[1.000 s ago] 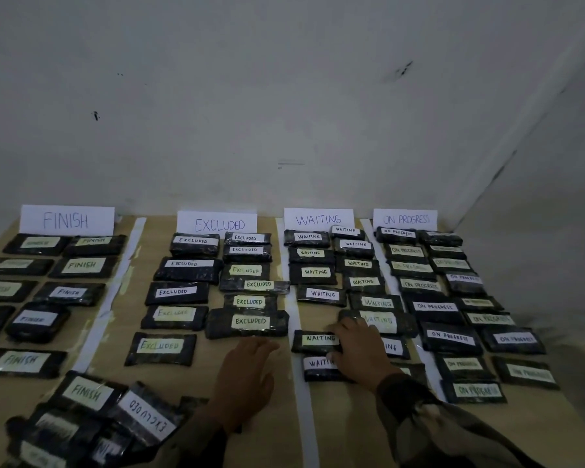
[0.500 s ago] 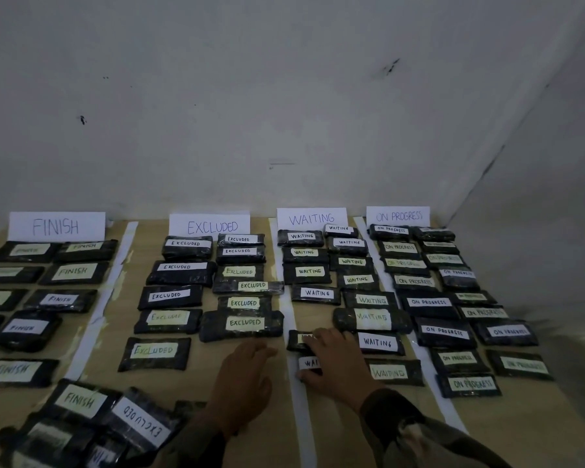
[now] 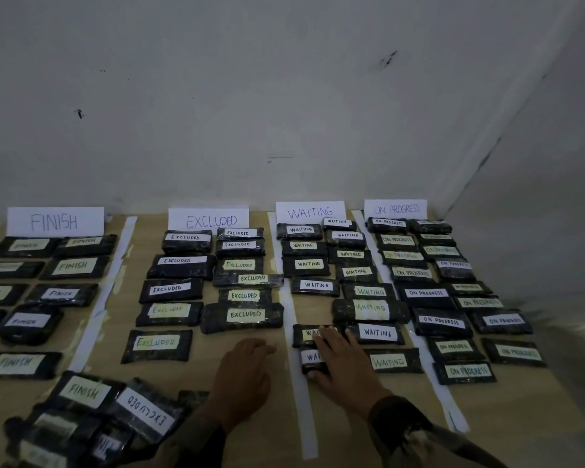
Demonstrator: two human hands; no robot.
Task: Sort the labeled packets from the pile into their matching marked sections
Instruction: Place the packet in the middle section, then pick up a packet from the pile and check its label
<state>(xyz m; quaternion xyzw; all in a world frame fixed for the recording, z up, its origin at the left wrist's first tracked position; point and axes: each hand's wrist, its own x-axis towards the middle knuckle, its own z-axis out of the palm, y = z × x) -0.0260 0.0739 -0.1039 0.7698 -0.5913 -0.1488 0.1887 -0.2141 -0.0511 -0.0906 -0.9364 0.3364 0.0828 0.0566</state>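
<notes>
Dark packets with paper labels lie in four taped sections headed FINISH [image 3: 55, 221], EXCLUDED [image 3: 208, 220], WAITING [image 3: 310, 212] and ON PROGRESS [image 3: 395, 209]. An unsorted pile [image 3: 92, 420] sits at the front left, with a FINISH and an upside-down EXCLUDED packet on top. My right hand [image 3: 343, 363] lies flat, fingers straight, over two WAITING packets [image 3: 309, 361] at the near left of the WAITING section. My left hand [image 3: 244, 376] rests open on the table at the near end of the EXCLUDED section, touching no packet.
White tape strips [image 3: 301, 400] divide the wooden table [image 3: 385, 427] into sections. Grey walls meet in a corner behind and to the right. The table's right edge runs just past the ON PROGRESS packets [image 3: 466, 371].
My right hand slid left and nearer, from the middle WAITING packets to the two at the section's left edge. The left hand stayed put. The head view shifted slightly.
</notes>
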